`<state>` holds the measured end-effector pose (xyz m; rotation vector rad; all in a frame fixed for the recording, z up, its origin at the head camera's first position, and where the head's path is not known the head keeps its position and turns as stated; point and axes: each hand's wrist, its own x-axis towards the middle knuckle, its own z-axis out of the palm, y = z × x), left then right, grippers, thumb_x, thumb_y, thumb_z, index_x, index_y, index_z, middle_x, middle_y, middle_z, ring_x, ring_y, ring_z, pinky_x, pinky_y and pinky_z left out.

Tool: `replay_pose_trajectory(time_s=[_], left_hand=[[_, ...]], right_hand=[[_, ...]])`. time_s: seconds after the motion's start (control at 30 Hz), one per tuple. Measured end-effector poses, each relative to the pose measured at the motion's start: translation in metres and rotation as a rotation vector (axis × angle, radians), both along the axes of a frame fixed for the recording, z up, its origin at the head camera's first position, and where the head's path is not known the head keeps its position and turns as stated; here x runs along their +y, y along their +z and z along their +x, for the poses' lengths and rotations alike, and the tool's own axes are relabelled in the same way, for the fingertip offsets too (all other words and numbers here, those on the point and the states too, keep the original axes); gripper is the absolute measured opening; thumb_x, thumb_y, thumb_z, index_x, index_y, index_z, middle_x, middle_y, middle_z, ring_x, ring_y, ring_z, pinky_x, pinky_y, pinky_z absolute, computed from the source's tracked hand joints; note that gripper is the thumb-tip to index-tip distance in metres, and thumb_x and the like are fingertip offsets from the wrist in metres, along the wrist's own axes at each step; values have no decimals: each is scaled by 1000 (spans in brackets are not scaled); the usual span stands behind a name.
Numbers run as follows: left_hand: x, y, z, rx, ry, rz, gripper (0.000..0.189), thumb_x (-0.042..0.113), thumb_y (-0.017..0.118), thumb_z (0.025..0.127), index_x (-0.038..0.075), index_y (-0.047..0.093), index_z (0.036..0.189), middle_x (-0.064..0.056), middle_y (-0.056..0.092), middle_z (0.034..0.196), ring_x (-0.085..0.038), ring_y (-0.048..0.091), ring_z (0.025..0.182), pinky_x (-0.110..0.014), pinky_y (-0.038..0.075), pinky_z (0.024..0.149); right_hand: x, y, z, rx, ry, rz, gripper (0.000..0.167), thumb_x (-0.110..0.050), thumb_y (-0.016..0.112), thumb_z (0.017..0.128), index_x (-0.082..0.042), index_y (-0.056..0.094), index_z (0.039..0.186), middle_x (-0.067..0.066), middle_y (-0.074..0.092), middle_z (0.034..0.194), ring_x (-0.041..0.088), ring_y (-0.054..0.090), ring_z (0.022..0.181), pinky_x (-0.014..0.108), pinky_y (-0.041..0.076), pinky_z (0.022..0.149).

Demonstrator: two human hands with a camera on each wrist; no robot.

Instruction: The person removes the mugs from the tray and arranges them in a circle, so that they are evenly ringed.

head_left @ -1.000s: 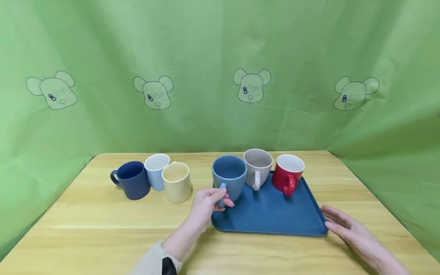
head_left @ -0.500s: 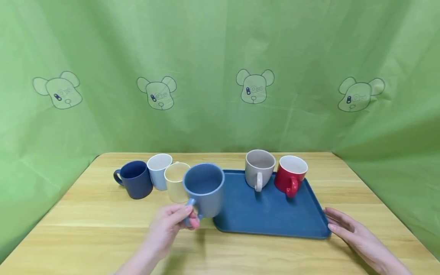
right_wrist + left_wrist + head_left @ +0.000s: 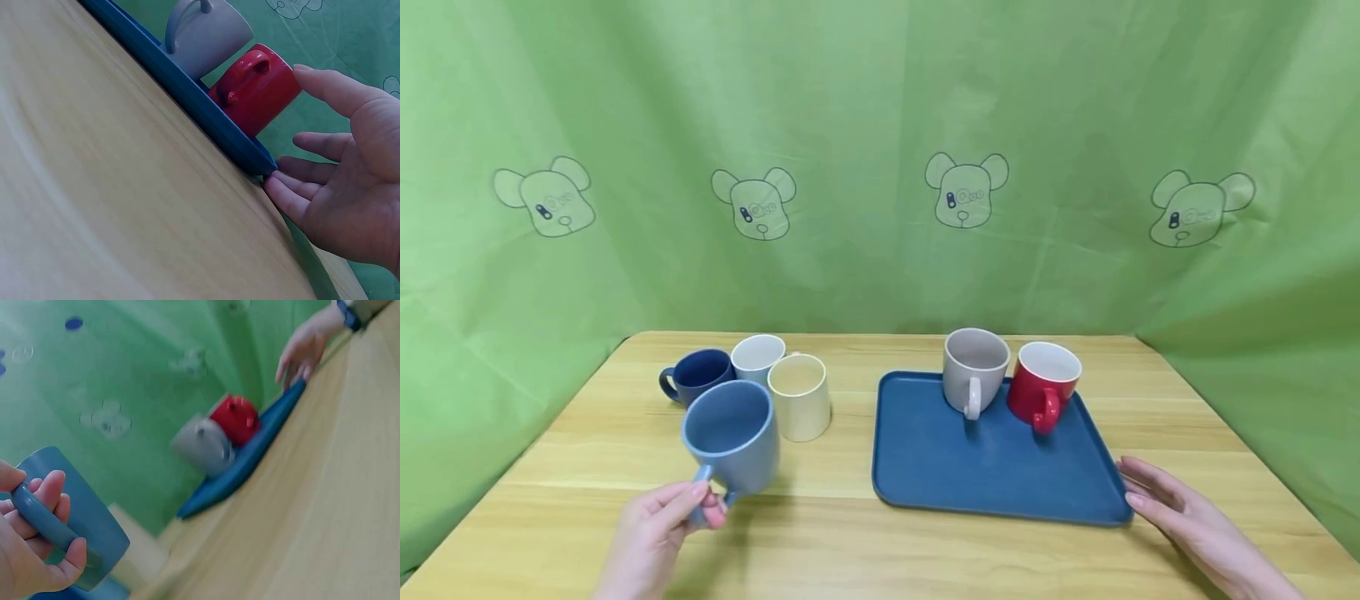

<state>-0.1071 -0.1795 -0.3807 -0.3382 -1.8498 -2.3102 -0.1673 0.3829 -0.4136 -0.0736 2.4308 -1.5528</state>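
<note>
The person's left hand (image 3: 651,533) is curling its fingers through the handle (image 3: 47,524) of a blue mug (image 3: 743,450), holding it slightly tilted above the wood-grained table (image 3: 850,550). The right hand (image 3: 1187,525) is keeping its fingers loosely extended, fingertips touching the corner of a flat blue tray (image 3: 992,475). Farther back, cream (image 3: 805,412), light-blue (image 3: 754,375) and navy mugs (image 3: 679,386) are standing close together; a grey mug (image 3: 958,379) and a glossy red mug (image 3: 1026,396) are sitting on the tray. Behind, a creased green curtain (image 3: 850,125) is hanging.

The blue mug (image 3: 739,442) hides the lower part of the navy mug (image 3: 700,377)
</note>
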Motion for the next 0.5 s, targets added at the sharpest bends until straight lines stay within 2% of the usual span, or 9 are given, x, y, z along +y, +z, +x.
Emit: replay_pose_trajectory(time_s=[0.23,0.5], left_hand=[[-30,-17,3,-79,167,-2,29,-3,45,94,-3,68,77,-6,66,68,-16,64,67,-28,53,64],[-48,-18,-4,-184,291,-105,27,4,50,94,-4,68,76,-3,65,67,-13,62,66,-25,51,65]], right_hand=[[1,0,-2,-47,-4,13,68,-32,41,100,6,7,145,31,13,147,-23,37,96,12,38,78],[2,-3,-2,-22,-4,6,66,-30,40,100,7,8,144,32,14,146,-23,37,97,11,38,77]])
